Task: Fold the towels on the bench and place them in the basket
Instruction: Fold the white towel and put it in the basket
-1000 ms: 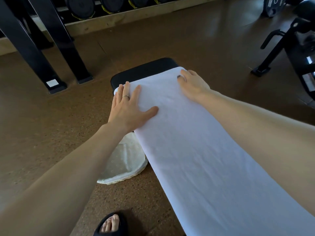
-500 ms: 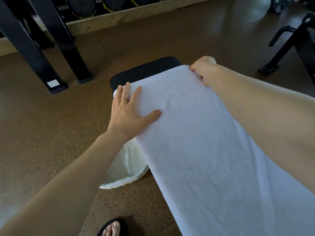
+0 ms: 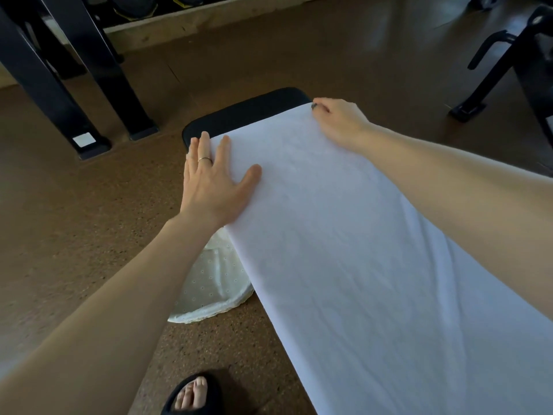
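Note:
A long white towel [image 3: 344,250] lies spread flat along the black padded bench [image 3: 248,110], whose far end shows bare beyond the towel. My left hand [image 3: 215,184] rests flat with fingers spread on the towel's far left corner. My right hand [image 3: 338,121] is at the far right corner, fingers curled and pinching the towel's edge. No basket is in view.
A cream eyelet cloth [image 3: 212,283] hangs by the bench's left side down to the brown floor. Black rack legs [image 3: 89,85] stand at the far left. A black machine frame [image 3: 508,64] is at the far right. My sandalled foot [image 3: 191,393] is near the bottom.
My right hand went from lying flat on the towel to the far right corner and closed on the edge. My left hand stayed flat on the left corner.

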Tool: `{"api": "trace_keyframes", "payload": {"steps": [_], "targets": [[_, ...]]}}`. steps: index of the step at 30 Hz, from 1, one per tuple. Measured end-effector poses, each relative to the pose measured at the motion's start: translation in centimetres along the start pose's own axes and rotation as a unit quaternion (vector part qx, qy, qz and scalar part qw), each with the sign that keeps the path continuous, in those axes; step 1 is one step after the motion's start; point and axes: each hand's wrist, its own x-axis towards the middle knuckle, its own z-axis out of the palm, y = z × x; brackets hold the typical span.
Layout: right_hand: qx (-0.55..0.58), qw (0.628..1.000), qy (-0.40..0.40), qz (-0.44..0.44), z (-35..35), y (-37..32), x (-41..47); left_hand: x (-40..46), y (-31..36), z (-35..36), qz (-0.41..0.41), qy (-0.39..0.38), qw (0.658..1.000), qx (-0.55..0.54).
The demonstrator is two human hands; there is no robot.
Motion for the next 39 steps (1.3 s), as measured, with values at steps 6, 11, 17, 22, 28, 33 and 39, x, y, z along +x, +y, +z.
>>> {"api": "trace_keyframes", "payload": {"steps": [6,11,17,22,28,33,39], "targets": [[-0.058,0.988,-0.132,0.057,-1.6,-0.2,-1.4,0.0,-0.2,-0.1,-0.012,-0.025,0.999,-0.022],[-0.035,0.995,-0.045,0.084,-4.4,2.2,-6.2,-0.4,0.7,-1.7,-0.039,-0.032,0.998,0.033],[-0.059,0.980,-0.068,0.179,-8.8,10.6,-21.3,-7.3,6.9,-2.6,0.127,-0.065,0.986,0.082],[-0.146,0.973,0.000,0.178,-10.4,14.3,-36.0,-14.8,13.5,-1.1,0.226,-0.155,0.954,0.126],[-0.185,0.964,0.010,0.193,-10.9,16.7,-44.3,-23.5,17.3,0.0,0.296,-0.246,0.911,0.146],[-0.082,0.975,0.038,0.204,-11.1,18.0,-45.8,-27.6,16.8,0.4,0.307,-0.283,0.892,0.173],[-0.074,0.979,0.045,0.184,-11.0,18.6,-46.0,-28.9,16.0,0.8,0.295,-0.281,0.894,0.184]]}}
